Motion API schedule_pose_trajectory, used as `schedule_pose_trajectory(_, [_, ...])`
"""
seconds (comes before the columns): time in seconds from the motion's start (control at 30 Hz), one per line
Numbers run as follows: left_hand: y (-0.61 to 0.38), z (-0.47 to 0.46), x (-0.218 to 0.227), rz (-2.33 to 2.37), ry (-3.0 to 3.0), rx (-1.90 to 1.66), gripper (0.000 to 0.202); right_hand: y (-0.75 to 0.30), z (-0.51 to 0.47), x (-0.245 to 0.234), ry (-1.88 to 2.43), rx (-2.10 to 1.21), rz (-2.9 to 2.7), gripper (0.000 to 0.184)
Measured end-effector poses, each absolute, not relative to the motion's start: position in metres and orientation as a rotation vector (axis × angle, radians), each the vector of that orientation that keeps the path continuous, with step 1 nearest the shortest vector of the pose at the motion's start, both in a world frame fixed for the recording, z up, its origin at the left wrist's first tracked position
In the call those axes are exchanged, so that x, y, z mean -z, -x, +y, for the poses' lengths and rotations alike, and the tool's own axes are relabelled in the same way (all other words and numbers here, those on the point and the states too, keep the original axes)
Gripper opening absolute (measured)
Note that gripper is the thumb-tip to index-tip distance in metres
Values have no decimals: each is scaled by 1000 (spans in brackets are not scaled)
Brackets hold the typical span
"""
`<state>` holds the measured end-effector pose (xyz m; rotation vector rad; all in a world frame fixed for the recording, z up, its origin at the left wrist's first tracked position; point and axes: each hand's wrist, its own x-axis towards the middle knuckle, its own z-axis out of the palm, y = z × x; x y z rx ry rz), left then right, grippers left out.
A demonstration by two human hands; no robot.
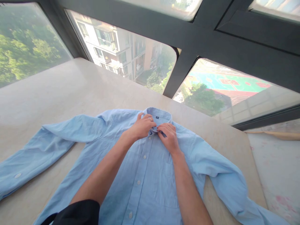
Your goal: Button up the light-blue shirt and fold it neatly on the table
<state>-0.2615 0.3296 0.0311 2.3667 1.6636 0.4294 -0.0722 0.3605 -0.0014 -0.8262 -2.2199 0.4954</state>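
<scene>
At the left of the frame a pane of the dark-framed window [211,34] looks onto green treetops, and below it one sleeve [25,162] of the light blue long-sleeved button-front shirt [146,184] runs out flat toward the lower left edge, its cuff button facing up. The shirt lies front side up on the pale beige stone bench [77,84], its long axis running from the bottom centre of the frame up to the collar [160,114] at the middle, so the collar is the far end and the hem the near one, hidden under the forearms. Both hands meet just below that collar, at the top of the buttoned placket. The left hand [142,127], a ring [150,118] on one finger, is curled with its fingertips pinching the cloth; the right hand [169,137] pinches the facing edge, and the two sets of fingertips touch. Neither hand is nearer than the other; both reach equally far. A dark sleeve [79,212] shows at the lower edge. To the right the second shirt sleeve [234,187] bends down toward the lower right corner. Beyond the bench, the panes show apartment blocks and a coloured sports court, and at the far right lies a lower pale surface with pinkish marks [276,175].
</scene>
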Motion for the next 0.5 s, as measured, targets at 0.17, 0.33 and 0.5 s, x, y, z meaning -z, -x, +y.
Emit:
schedule_pose_trajectory(0.17, [257,336,-21,1852,-2248,-643,34,74,360,0,833,-473,-2204,18])
schedule_pose_trajectory(0.33, [249,328,-1,1977,-2065,-935,28,75,359,1,841,-431,-2210,18])
schedule_pose_trajectory(0.5, [249,327,8,1933,-2033,-1040,24,80,360,3,861,-381,-2258,17])
